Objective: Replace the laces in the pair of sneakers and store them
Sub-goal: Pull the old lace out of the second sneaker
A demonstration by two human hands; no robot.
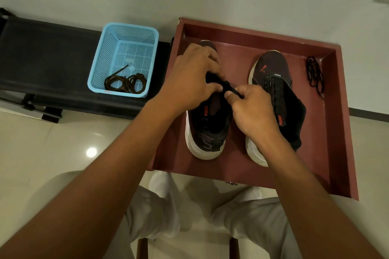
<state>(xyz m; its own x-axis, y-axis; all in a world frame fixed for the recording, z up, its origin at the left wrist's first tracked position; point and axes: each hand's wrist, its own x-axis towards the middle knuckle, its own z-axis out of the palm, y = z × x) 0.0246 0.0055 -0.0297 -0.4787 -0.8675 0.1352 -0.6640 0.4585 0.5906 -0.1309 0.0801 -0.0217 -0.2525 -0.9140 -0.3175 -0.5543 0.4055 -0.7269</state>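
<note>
Two dark sneakers with white soles stand toes-away in a red-brown wooden tray [332, 124]. Over the left sneaker [207, 132] my left hand [193, 78] pinches a black lace [228, 88] at the eyelets, and my right hand [250, 107] pinches the same lace just beside it. The toe of that shoe is mostly hidden under my left hand. The right sneaker [271, 73] stands alongside with its tongue pulled open and a dark lace through its eyelets. A loose black lace [314, 73] lies coiled in the tray's far right corner.
A light blue plastic basket [109, 48] holding coiled brown laces [126, 83] sits on a black bench [48, 52] to the left of the tray. My knees in pale trousers [189, 216] are below the tray. Glossy tiled floor lies at left.
</note>
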